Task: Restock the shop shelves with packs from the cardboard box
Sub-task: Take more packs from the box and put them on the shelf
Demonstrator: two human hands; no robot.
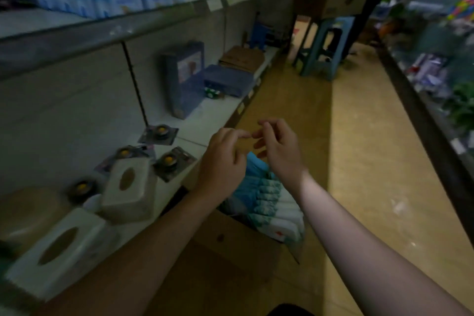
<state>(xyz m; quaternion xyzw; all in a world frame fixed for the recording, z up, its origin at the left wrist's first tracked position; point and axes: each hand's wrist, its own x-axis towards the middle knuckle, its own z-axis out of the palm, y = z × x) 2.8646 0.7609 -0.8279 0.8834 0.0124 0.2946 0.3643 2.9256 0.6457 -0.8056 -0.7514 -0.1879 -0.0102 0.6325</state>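
Here both the left hand (221,161) and the right hand (278,147) hover empty, fingers loosely curled, above the cardboard box (238,244) of packs (269,195) on the floor. Best reach down, grip one pack by its sides, then lift it to the shelf (205,120) alongside.

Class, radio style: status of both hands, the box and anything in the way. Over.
Left hand and right hand empty, fingertips meeting above the box. Box on floor, full of blue-white packs. Nothing blocking the box. Lower shelf has bare space.
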